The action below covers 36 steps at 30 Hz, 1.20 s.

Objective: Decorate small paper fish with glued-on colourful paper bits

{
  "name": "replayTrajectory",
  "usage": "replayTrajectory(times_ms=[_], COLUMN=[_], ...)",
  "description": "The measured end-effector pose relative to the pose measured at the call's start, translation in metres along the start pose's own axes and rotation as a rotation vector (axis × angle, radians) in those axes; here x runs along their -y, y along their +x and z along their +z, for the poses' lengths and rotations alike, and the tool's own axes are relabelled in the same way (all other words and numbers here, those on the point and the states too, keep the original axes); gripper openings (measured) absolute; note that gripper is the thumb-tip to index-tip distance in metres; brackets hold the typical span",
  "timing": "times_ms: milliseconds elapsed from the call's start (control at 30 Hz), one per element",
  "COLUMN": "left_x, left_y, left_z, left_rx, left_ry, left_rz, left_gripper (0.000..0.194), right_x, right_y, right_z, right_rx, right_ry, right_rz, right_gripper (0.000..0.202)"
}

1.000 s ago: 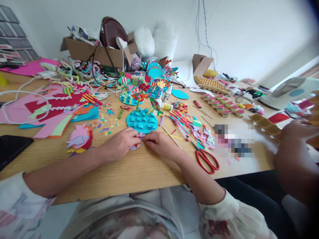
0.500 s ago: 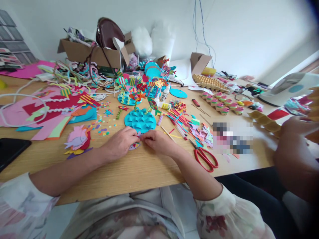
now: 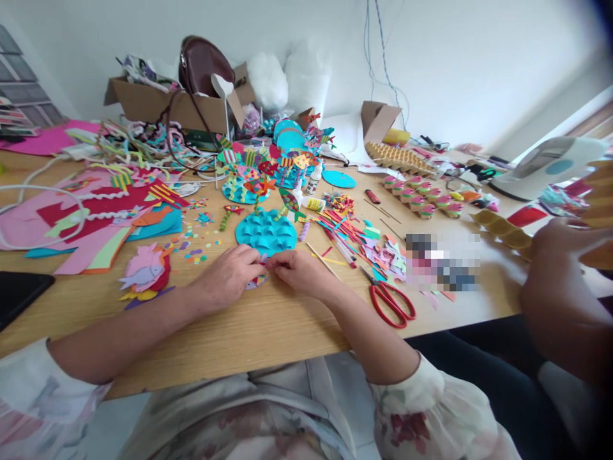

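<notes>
My left hand (image 3: 234, 275) and my right hand (image 3: 294, 268) meet over the wooden table, fingertips pinched close together. Between them is a small purple paper fish (image 3: 257, 281) with coloured patches, partly covered by my left fingers. What my right fingertips pinch is too small to make out. Just beyond my hands lies a round turquoise base (image 3: 265, 231) with raised scallops, and a green patterned fish (image 3: 289, 200) stands at its back edge.
Red-handled scissors (image 3: 390, 303) lie right of my hands, near paper scraps (image 3: 380, 252). A wooden stick (image 3: 323, 260) is beside my right hand. Layered paper fish (image 3: 146, 271) lie left. Glue bottles (image 3: 313, 180) stand behind the base. Another person's arm (image 3: 560, 287) reaches in at the right.
The whole view has shifted slightly, so the table items appear a little further left. My hands keep nearly the same pinched pose over the small fish.
</notes>
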<state>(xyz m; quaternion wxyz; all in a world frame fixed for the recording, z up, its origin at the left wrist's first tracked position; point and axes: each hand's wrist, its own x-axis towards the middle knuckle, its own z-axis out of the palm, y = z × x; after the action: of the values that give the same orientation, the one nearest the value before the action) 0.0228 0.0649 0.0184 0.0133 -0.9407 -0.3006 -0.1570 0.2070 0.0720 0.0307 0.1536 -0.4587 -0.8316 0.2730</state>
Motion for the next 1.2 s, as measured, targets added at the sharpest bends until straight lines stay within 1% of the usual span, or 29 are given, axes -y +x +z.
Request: replayTrajectory(times_ms=[233,333,467,567,733,900,1000,1133,1200], left_x=[-0.003,-0.003,-0.001,0.0,0.001,0.001,0.0,0.001,0.002], left_y=[-0.003,-0.009,-0.017,-0.019,-0.014,-0.005,-0.003,-0.004,-0.004], left_z=[-0.003,-0.003,-0.002,0.0,0.001,0.003,0.004,0.004,0.005], left_rx=[0.002,0.001,0.033,0.046,0.02,0.068,0.074,0.057,0.059], left_ry=[0.029,-0.025,-0.12,-0.146,-0.157,-0.114,-0.089,-0.077,-0.076], left_rz=[0.009,0.005,-0.013,-0.032,-0.039,-0.047,-0.059,-0.047,-0.044], left_gripper=[0.025,0.026,0.025,0.024,0.029,0.029,0.031,0.033,0.032], right_x=[0.005,0.007,0.01,0.012,0.009,0.011,0.011,0.009,0.008], right_y=[0.001,0.001,0.001,0.002,0.007,0.009,0.009,0.007,0.006], right_z=[-0.001,-0.002,-0.004,-0.005,-0.006,-0.007,-0.007,-0.006,-0.005], right_rx=[0.021,0.02,0.037,0.053,0.073,0.091,0.099,0.044,0.037], right_ry=[-0.063,-0.078,-0.106,-0.111,-0.109,-0.112,-0.098,-0.063,-0.05], right_rz=[0.028,0.039,0.069,0.089,0.081,0.087,0.089,0.095,0.087], right_gripper=[0.027,0.028,0.028,0.027,0.027,0.027,0.028,0.028,0.029])
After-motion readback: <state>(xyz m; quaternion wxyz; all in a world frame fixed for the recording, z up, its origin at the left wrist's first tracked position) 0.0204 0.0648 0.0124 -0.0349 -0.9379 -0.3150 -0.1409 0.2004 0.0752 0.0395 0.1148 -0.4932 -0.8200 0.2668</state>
